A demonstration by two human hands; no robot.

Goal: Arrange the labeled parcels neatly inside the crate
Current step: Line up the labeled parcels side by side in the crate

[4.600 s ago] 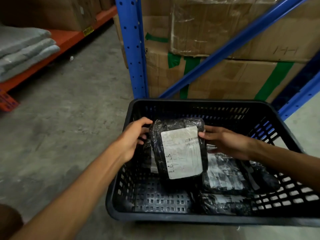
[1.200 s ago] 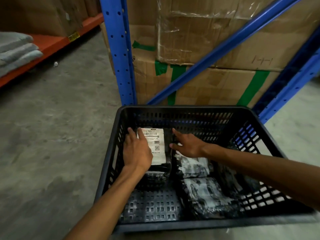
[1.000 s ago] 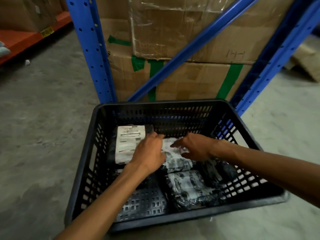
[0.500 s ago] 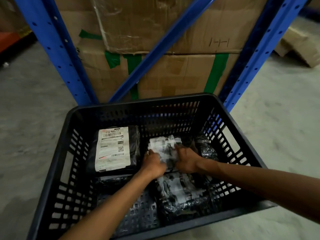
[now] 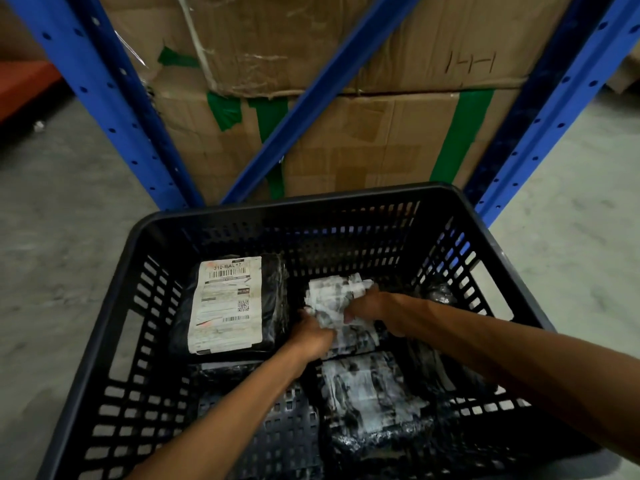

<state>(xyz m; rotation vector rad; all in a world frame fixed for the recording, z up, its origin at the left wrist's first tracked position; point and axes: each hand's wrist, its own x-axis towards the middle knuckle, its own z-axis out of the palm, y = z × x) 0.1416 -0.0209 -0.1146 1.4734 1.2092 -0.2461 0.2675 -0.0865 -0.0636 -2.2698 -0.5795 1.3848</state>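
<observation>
Concrete floor [image 5: 62, 209]; black slotted plastic crate [image 5: 346, 199]; left hand [image 5: 313, 336] and right hand [image 5: 372, 306], grip closed on crumpled white-labelled parcel [image 5: 334, 299]; label may tear under squeezing.

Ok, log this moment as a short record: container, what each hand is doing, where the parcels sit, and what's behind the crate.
container: black perforated plastic crate on concrete floor
left hand: gripping the crumpled-label parcel, near edge
right hand: gripping the same parcel, right edge
flat-label parcel: far left, label up
near-right parcel: lying flat, label wrinkled
near-left floor of crate: mostly bare
behind crate: taped cardboard boxes in blue racking
</observation>
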